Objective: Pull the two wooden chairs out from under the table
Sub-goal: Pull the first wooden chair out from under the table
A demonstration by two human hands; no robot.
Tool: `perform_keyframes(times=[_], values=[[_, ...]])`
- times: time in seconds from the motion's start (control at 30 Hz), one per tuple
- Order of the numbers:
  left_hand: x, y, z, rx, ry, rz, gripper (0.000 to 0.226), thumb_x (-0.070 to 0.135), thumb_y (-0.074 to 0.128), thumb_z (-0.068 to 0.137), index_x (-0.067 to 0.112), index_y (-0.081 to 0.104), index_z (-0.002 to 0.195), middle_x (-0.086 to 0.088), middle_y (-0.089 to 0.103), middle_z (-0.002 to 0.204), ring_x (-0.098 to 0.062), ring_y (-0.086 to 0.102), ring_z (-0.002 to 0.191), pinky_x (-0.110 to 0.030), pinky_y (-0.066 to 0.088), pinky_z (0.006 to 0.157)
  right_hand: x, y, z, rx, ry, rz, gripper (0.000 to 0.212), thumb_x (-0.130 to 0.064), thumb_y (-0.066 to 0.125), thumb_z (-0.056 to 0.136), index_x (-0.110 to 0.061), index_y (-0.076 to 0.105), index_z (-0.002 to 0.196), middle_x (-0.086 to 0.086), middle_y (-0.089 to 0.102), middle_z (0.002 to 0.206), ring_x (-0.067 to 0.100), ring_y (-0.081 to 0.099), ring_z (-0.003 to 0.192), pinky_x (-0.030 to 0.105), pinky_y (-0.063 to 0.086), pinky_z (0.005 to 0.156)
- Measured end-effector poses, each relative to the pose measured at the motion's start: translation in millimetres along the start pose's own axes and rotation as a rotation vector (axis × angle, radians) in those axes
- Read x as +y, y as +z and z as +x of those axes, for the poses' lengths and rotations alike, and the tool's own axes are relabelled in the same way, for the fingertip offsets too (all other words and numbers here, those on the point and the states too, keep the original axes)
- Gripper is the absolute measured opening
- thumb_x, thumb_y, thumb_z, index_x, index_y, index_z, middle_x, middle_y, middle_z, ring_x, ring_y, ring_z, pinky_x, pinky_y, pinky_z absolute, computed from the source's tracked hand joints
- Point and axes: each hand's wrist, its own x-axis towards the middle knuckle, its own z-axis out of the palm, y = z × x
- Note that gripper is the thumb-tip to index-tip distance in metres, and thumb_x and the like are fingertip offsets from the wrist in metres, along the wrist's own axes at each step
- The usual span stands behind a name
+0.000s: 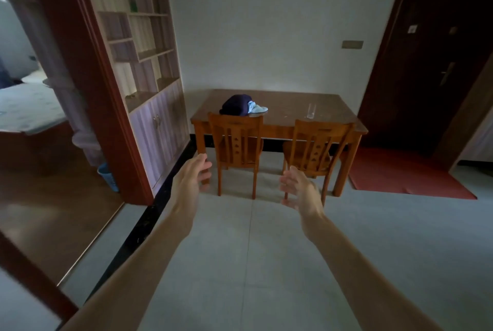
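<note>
So, hands: left hand [192,173] and right hand [298,188] both spread open, holding nothing, well short of the chairs
Chairs: left chair [236,141] and right chair [318,147] sit ahead of the fingertips, seats tucked under the table [288,106]
Handling: solid wood, stiff, probably a bit heavy, should slide on tile
Where to grab: top rail of each backrest
Watch out: glass [310,111] on the tabletop beyond the right chair
</note>
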Motion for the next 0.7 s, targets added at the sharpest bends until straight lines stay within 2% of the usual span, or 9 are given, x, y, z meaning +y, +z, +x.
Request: perform_keyframes(times=[0.1,0.2,0.33,0.43,0.6,0.7], values=[[-26.5,13.9,85.2,0.023,-0.006,-0.015,0.042,0.038,0.047,0.096,0.015,0.055,0.131,-0.004,0.064,0.12,-0.023,0.06,0.109,-0.046,0.045,0.1,10.6,21.4,88.6,0.008,0.002,0.016,0.029,-0.038,0.048,0.097,-0.016,0.062,0.111,0.006,0.066,0.112,0.02,0.06,0.104,0.047,0.048,0.093],[-41.0,28.1,175.2,0.018,-0.006,-0.017,0.037,0.036,0.047,0.096,0.017,0.059,0.126,-0.002,0.066,0.113,-0.024,0.061,0.107,-0.044,0.047,0.097,13.0,46.3,174.2,0.027,0.017,0.03,0.035,-0.037,0.05,0.097,-0.013,0.059,0.121,0.005,0.066,0.113,0.019,0.061,0.104,0.048,0.049,0.093],[-52.6,45.5,278.5,0.035,-0.001,-0.003,0.026,0.032,0.051,0.095,0.018,0.066,0.11,-0.005,0.07,0.107,-0.023,0.064,0.101,-0.046,0.049,0.095,12.8,75.8,271.8,0.039,0.029,-0.003,0.025,-0.032,0.051,0.097,-0.015,0.062,0.112,0.007,0.067,0.11,0.021,0.063,0.101,0.049,0.05,0.092],[-70.4,57.5,349.0,0.031,-0.015,0.024,0.025,0.029,0.053,0.094,0.016,0.068,0.109,-0.008,0.071,0.104,-0.022,0.066,0.098,-0.049,0.05,0.094,15.6,97.8,343.8,0.033,0.031,-0.019,0.017,-0.03,0.053,0.096,-0.02,0.065,0.101,0.006,0.069,0.106,0.021,0.064,0.099,0.049,0.051,0.09],[-103.9,72.9,473.6,0.032,-0.074,0.05,0.023,0.029,0.053,0.094,0.018,0.069,0.106,-0.007,0.071,0.102,-0.026,0.066,0.1,-0.045,0.052,0.09,35.3,134.2,470.6,0.048,0.094,0.007,0.026,-0.031,0.056,0.095,-0.014,0.063,0.113,0.004,0.07,0.106,0.02,0.064,0.1,0.047,0.052,0.089],[-120.6,85.5,558.0,0.037,-0.073,0.06,0.026,0.04,0.057,0.087,0.024,0.071,0.102,-0.004,0.072,0.103,-0.023,0.066,0.098,-0.044,0.052,0.09,48.2,154.6,554.3,0.04,0.105,0.014,0.03,-0.032,0.056,0.094,-0.014,0.063,0.116,0.001,0.071,0.104,0.018,0.065,0.098,0.044,0.054,0.085]])
